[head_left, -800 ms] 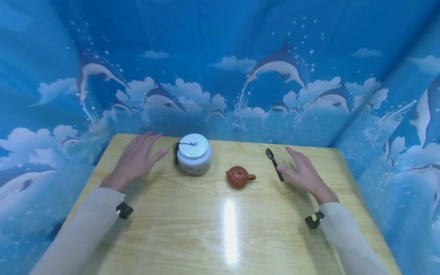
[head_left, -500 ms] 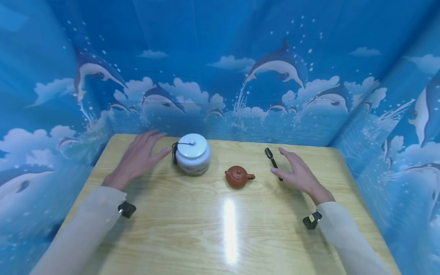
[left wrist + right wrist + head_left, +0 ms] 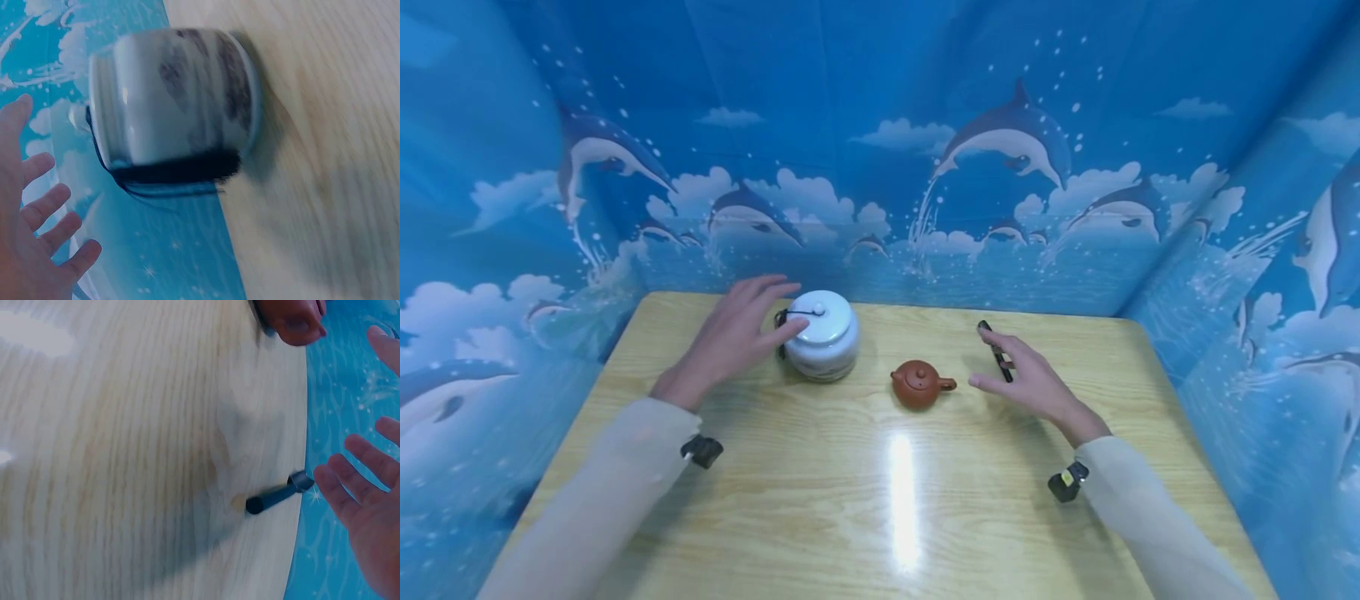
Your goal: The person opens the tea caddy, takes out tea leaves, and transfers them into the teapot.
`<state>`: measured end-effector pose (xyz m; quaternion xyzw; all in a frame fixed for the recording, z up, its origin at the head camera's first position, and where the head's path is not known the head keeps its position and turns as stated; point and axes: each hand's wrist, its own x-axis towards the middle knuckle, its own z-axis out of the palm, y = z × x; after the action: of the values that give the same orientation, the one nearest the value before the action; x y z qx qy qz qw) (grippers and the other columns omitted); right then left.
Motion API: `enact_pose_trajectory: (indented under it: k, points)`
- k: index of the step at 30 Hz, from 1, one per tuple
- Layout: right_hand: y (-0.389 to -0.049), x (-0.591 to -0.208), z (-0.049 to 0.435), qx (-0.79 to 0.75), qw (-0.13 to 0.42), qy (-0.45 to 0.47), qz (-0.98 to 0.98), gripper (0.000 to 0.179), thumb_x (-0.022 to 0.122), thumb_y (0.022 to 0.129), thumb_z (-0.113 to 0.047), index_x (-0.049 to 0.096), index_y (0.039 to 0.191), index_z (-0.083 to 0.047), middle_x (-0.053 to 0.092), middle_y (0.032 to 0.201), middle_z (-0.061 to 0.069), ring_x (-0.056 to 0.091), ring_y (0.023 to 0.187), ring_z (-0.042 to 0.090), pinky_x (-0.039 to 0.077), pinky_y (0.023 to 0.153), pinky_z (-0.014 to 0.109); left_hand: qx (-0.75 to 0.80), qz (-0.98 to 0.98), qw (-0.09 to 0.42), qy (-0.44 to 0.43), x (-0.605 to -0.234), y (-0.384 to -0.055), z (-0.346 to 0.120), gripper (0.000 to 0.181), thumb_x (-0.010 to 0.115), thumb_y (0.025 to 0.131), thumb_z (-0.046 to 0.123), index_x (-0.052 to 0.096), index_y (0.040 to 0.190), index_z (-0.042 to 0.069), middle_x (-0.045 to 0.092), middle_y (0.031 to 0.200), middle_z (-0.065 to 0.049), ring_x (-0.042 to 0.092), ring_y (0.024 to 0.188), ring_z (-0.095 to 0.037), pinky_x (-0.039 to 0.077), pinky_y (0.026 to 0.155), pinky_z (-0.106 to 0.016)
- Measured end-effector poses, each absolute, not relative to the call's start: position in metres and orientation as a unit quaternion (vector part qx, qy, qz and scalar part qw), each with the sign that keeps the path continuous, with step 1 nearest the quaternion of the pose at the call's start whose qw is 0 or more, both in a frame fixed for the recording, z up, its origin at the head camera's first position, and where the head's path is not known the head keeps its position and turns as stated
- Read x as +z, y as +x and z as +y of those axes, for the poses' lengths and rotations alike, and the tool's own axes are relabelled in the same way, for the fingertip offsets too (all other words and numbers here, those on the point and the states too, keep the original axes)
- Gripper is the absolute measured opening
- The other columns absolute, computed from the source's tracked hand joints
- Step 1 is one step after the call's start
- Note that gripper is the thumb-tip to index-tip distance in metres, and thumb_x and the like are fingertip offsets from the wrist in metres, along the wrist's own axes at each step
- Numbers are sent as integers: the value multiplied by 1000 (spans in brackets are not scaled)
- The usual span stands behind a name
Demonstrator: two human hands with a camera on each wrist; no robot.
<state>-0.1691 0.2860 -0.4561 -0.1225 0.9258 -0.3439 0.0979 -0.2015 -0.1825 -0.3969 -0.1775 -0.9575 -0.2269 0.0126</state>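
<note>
My left hand (image 3: 733,333) hovers with spread fingers at the left side of a white lidded ceramic jar (image 3: 823,350); its thumb overlaps the lid in the head view. In the left wrist view the jar (image 3: 181,94) shows a dark painted pattern and a black tassel (image 3: 181,170) hanging from a cord round the lid knob. My right hand (image 3: 1030,379) is held over a small black spoon (image 3: 1006,367) lying on the table, fingers extended and apart from it. The right wrist view shows the spoon (image 3: 275,499) beyond the fingertips. A brown clay teapot (image 3: 917,385) stands between the hands.
The wooden table (image 3: 820,500) reaches back to a blue dolphin-print cloth (image 3: 880,167) that hangs behind and on both sides. The teapot's handle points right, toward the right hand. A bright light reflection lies on the table front.
My left hand has moved right, up to the jar. The right hand has moved left across the spoon, toward the teapot. Jar, teapot and spoon have stayed in place.
</note>
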Motion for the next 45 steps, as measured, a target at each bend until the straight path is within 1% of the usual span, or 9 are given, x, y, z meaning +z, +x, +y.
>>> enact_pose_trajectory:
  k: [6,11,14,21,30,32,36,39,45]
  points:
    - [-168,-462,276,-365,106,-135,915,91,82,98,-44,36,172,-18,45,170,14,50,150,43,48,120,64,-234,-948,30,-212,-392,-200,-160,68,63,106,61,54,162,23,49,168,-9,38,159,-37,32,130,-69]
    - [-167,-468,269,-385,114,-150,903,93,84,96,-46,37,171,-17,46,170,12,50,151,40,50,120,61,-240,-938,39,-246,-390,-199,-141,64,66,106,56,58,158,20,53,164,-10,43,155,-36,35,128,-66]
    - [-167,-471,265,-391,114,-156,900,94,85,96,-47,38,171,-16,46,170,12,50,151,39,50,120,61,-242,-933,46,-261,-390,-200,-130,62,68,105,55,60,156,19,56,161,-9,46,151,-35,41,124,-64]
    - [-167,-475,258,-402,118,-153,895,93,86,95,-42,39,170,-16,48,169,12,49,152,39,49,121,61,-254,-919,50,-296,-393,-197,-103,59,71,105,51,63,152,17,62,155,-9,51,144,-34,48,119,-61]
    - [-170,-478,249,-419,120,-158,886,91,88,95,-37,41,169,-13,49,166,15,51,149,40,50,120,60,-281,-908,2,-310,-404,-192,-70,59,74,105,43,59,157,19,61,156,-7,52,147,-29,46,125,-54]
    - [-170,-479,247,-423,123,-155,884,92,88,94,-38,41,169,-13,49,166,15,52,149,39,50,121,60,-295,-901,-8,-319,-412,-194,-66,59,74,105,42,58,158,18,60,156,-8,55,144,-28,50,121,-51]
    - [-171,-482,246,-423,125,-152,884,92,89,93,-38,42,168,-14,50,166,13,54,147,38,50,121,59,-321,-888,-34,-327,-423,-193,-57,58,73,106,38,57,159,18,62,152,-9,64,129,-26,61,105,-44]
    - [-172,-484,244,-418,122,-154,887,92,90,92,-40,43,168,-14,51,165,14,56,145,38,52,119,58,-331,-887,-52,-319,-430,-192,-50,56,73,107,35,58,158,18,65,147,-9,68,120,-24,64,95,-38]
    - [-172,-487,241,-414,124,-161,887,93,89,91,-43,44,167,-15,52,165,13,58,143,39,55,117,56,-333,-889,-74,-306,-450,-194,-40,54,75,105,31,61,154,15,69,136,-8,70,112,-21,63,92,-35]
